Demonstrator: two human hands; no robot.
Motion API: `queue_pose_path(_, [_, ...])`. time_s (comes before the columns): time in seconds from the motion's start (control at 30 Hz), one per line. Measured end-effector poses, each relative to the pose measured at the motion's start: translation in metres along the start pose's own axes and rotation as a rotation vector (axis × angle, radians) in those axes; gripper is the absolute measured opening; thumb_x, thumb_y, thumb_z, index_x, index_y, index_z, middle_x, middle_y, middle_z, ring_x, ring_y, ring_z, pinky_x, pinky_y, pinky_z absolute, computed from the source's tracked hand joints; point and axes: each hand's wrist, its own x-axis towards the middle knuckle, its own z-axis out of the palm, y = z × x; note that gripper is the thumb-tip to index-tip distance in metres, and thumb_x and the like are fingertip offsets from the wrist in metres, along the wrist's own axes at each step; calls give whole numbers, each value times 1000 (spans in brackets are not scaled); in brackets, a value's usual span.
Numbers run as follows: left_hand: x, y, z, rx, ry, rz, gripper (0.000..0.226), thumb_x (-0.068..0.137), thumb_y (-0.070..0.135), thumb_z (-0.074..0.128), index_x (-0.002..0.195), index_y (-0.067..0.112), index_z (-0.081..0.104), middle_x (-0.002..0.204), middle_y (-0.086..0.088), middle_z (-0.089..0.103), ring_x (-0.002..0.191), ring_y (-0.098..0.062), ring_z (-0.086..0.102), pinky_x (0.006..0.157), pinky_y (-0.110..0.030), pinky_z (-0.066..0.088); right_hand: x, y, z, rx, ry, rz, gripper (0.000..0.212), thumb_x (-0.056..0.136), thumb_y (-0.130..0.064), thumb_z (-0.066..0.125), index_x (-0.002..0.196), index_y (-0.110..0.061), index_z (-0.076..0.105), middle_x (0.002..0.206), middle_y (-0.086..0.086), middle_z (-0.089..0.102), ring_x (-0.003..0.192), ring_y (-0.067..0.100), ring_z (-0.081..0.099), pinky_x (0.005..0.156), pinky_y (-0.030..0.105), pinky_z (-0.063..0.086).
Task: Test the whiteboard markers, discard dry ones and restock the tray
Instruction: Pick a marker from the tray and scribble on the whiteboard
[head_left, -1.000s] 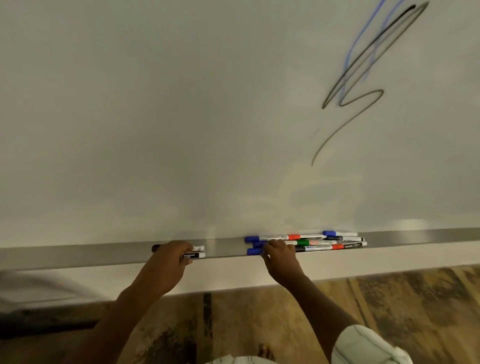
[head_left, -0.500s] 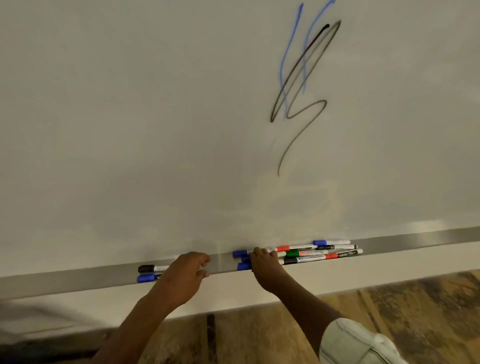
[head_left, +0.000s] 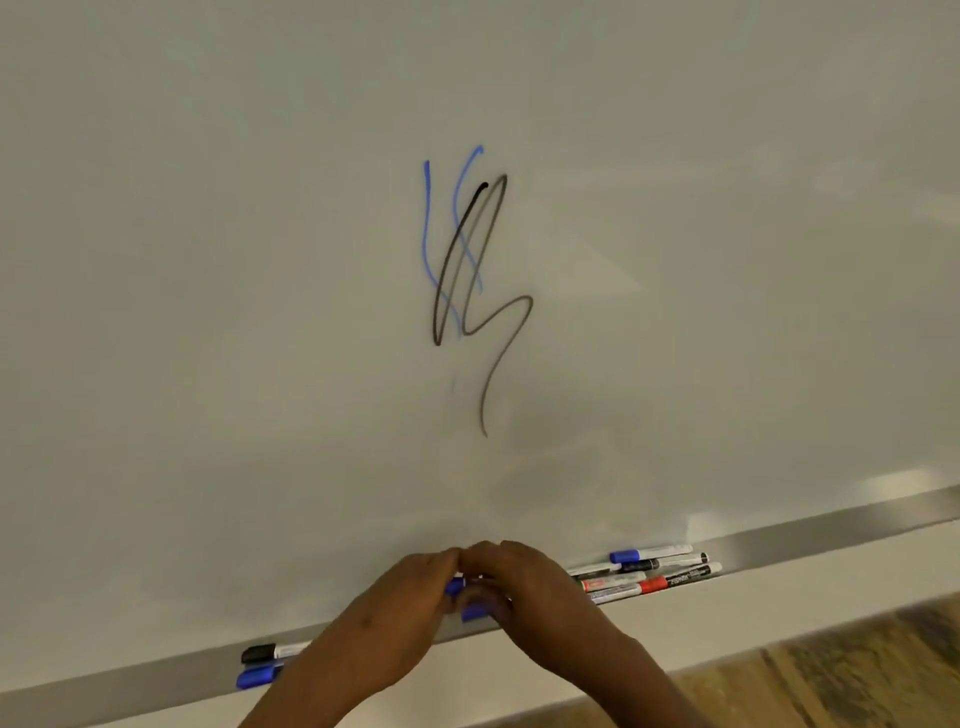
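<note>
Two hands: the left hand (head_left: 400, 597) and the right hand (head_left: 535, 587) meet at the lower centre of the frame. Their fingertips touch each other over the tray, and both forearms come up from the bottom edge.
Left grip: the fingers are curled and clamped on the upper blue-capped white marker (head_left: 454, 586), whose cap shows between fingers and thumb.
Right grip: the fingers curl down over the lower blue-capped white marker (head_left: 475, 613). It is blurred, so I cannot tell whether the grip is clamped or only laid on top.
Tray: the long grey metal tray (head_left: 831, 530) runs along the foot of the board, slanting up from lower left to the right edge.
Right cluster: several slim markers lie lengthwise in the tray just right of the right hand. A blue-capped white pen (head_left: 649, 553) is nearest the board, with a black-banded pen (head_left: 670, 563) beside it. A red-banded pen (head_left: 654, 583) lies at the front lip.
Left pair: a black-capped white marker (head_left: 270, 652) and a blue-capped marker at lower left (head_left: 257, 677) lie side by side in the tray, partly hidden by the left forearm.
Board: the glossy white whiteboard (head_left: 208, 260) fills most of the frame.
Marks: a looping black scribble (head_left: 498, 322) sits at centre, over two thin blue strokes (head_left: 427, 234).
Below: a pale wall strip (head_left: 779, 587) lies under the tray, and a brown wooden floor (head_left: 857, 670) shows at lower right.
</note>
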Motion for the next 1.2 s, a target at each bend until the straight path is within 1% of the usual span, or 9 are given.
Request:
queue_pose_path(0.1, [6, 23, -21, 183, -43, -3, 48, 97, 44, 37, 136, 17, 42, 134, -6, 50, 122, -17, 48, 101, -23, 34, -12, -4, -43, 169, 95, 195, 45, 73, -63, 59, 103, -36, 40, 101, -4, 68, 85, 13, 65, 78, 21, 55])
queue_pose_path(0.2, [-8, 27, -44, 56, 131, 87, 81, 67, 86, 9, 112, 31, 48, 105, 16, 54, 96, -1, 51, 82, -10, 38, -26, -1, -88, 276, 164, 194, 50, 58, -74, 57, 91, -36, 59, 81, -3, 69, 70, 13, 65, 67, 24, 58])
queue_pose_path(0.27, [-16, 32, -59, -73, 232, 212, 58, 75, 77, 12, 97, 37, 47, 90, 14, 50, 87, -7, 49, 77, -18, 44, -34, -3, -107, 528, 230, 107, 43, 63, -65, 68, 85, -28, 69, 73, 2, 69, 63, 15, 65, 61, 25, 56])
queue_pose_path(0.37, [-12, 50, -72, -91, 282, 358, 55, 78, 79, 11, 94, 41, 47, 93, 16, 49, 88, -8, 48, 76, -19, 43, -36, -19, -116, 778, 216, -2, 37, 69, -57, 73, 83, -23, 71, 65, 2, 68, 54, 11, 61, 53, 21, 50])
queue_pose_path(0.6, [-9, 73, -84, 10, 258, 335, 103, 54, 91, -9, 125, 39, 45, 101, 36, 40, 89, 14, 46, 81, -2, 34, -25, -40, -127, 779, 307, 1, 35, 69, -66, 63, 71, -30, 61, 58, -1, 67, 47, 11, 60, 49, 18, 49])
queue_pose_path(0.77, [-22, 88, -91, -96, 255, 390, 57, 68, 86, 4, 84, 46, 41, 71, 31, 50, 77, 0, 52, 66, -8, 39, -27, -44, -135, 819, 307, 23, 24, 66, -53, 59, 67, -29, 62, 54, 0, 66, 43, 13, 59, 45, 21, 51])
queue_pose_path(0.93, [-33, 90, -93, -131, 231, 265, 67, 50, 96, 3, 80, 48, 40, 82, 50, 46, 88, 13, 50, 69, -3, 39, -26, -50, -139, 737, 278, -49, 19, 68, -54, 58, 65, -35, 60, 56, -4, 67, 44, 11, 61, 45, 15, 48])
queue_pose_path(1.03, [-40, 89, -96, -184, 216, 240, 68, 50, 97, 11, 77, 44, 45, 76, 43, 52, 82, 8, 54, 67, -6, 41, -26, -54, -141, 712, 244, -91, 16, 71, -52, 58, 65, -37, 60, 55, -14, 65, 45, 5, 62, 45, 10, 45])
queue_pose_path(1.2, [-48, 88, -97, -251, 221, 215, 69, 51, 97, 20, 80, 42, 50, 71, 39, 55, 78, 6, 56, 66, -7, 41, -26, -60, -144, 778, 160, -134, 22, 76, -47, 59, 66, -27, 58, 53, -8, 64, 41, 6, 60, 41, 12, 43])
